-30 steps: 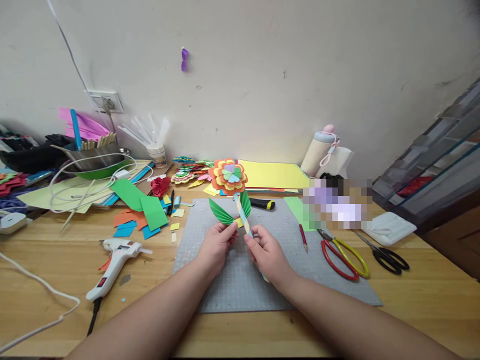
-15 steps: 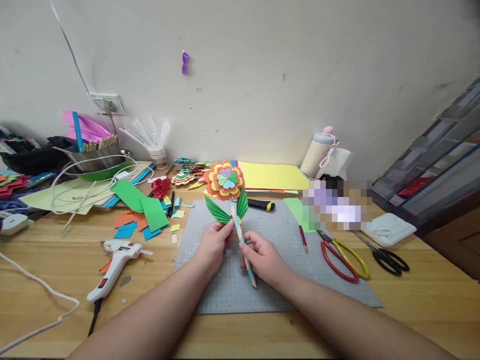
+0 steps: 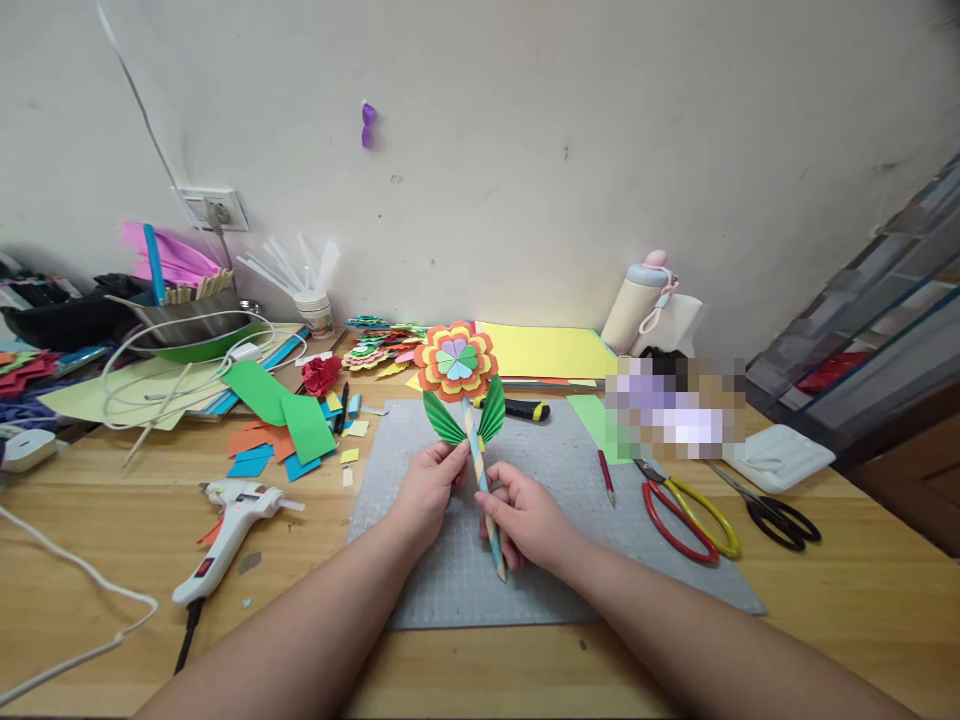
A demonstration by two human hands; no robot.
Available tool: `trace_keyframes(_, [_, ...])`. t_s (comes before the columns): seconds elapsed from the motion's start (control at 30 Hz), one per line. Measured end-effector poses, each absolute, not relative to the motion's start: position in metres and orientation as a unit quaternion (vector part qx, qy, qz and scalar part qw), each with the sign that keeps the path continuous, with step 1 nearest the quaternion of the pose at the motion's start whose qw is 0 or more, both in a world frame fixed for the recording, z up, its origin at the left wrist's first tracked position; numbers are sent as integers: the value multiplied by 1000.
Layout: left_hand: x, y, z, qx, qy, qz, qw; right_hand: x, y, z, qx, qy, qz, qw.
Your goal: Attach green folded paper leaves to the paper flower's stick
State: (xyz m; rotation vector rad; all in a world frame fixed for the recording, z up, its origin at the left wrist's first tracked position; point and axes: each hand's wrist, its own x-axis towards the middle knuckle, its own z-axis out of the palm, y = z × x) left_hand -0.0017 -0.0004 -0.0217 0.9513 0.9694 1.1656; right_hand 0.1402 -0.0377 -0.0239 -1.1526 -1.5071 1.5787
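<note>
A paper flower (image 3: 456,361) with layered orange, yellow and green petals stands on a striped rolled-paper stem (image 3: 484,490) above the grey cutting mat (image 3: 555,560). Two pleated green leaves flank the stem. My left hand (image 3: 429,487) pinches the base of the left leaf (image 3: 442,420) against the stem. My right hand (image 3: 525,518) is closed round the stem below the leaves, holding it nearly upright. The stem's lower tip shows beneath my right fingers.
A white glue gun (image 3: 229,525) lies left of the mat, its cord trailing off. Red-and-yellow scissors (image 3: 686,505), black scissors (image 3: 780,512) and a red pencil (image 3: 606,474) lie to the right. Paper scraps, a bowl, a cup and a bottle (image 3: 637,297) crowd the back.
The flower has swung from leaning away over the mat to standing nearly upright. My right hand slid down the stem and the left leaf has been pressed closer to it.
</note>
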Motion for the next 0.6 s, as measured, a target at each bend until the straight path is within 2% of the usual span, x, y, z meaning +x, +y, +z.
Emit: trace_keyframes(0.6, [-2,-2,-18,403,413,507,641,141,-37,-25,-433,-576,609,330])
